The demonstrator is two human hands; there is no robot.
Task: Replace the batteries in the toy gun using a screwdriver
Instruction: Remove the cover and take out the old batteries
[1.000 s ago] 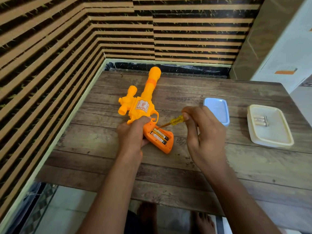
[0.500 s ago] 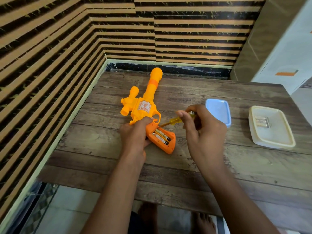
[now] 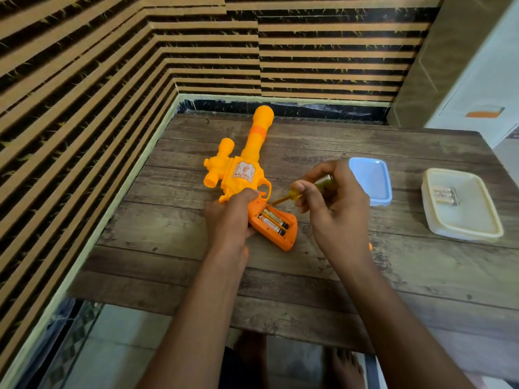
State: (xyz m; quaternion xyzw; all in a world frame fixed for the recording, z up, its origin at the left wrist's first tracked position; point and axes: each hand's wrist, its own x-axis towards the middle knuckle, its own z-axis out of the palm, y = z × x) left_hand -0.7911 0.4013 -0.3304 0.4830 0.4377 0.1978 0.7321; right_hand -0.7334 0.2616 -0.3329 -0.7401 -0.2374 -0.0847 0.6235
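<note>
A yellow and orange toy gun [image 3: 243, 175] lies flat on the wooden table [image 3: 309, 276], barrel pointing away. Its orange handle has the battery compartment uncovered, with two batteries [image 3: 273, 221] side by side inside. My left hand [image 3: 230, 220] grips the gun at the top of the handle, thumb near the trigger guard. My right hand [image 3: 331, 203] holds a yellow-handled screwdriver [image 3: 297, 194]; its tip points at the upper end of the compartment.
A light blue tray [image 3: 370, 181] sits just right of my right hand. Farther right a cream tray [image 3: 463, 217] holds spare batteries [image 3: 445, 194]. A small orange piece [image 3: 370, 246] peeks out behind my right wrist. Striped walls close off the left and back edges.
My right hand has shifted its hold on the screwdriver, fingers spread more along the handle, and the tip has come closer to the top of the battery compartment. The left hand stays put.
</note>
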